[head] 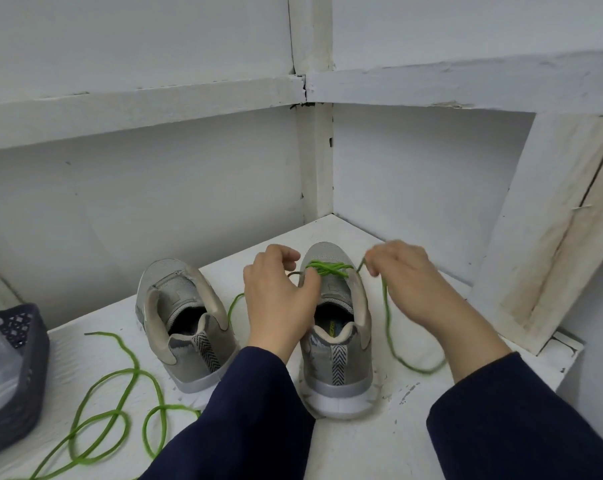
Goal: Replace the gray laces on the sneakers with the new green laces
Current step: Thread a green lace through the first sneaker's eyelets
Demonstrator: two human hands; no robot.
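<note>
Green lace (327, 268) criss-crosses the far end of the right sneaker (334, 341) on the white worktop (379, 445). The right hand (407, 275) pinches one end. The left hand (279, 296) curls at the shoe's left side; I cannot tell if it holds lace. The left sneaker (186, 323) has none. A second green lace (120, 393) lies loose, near left.
</note>
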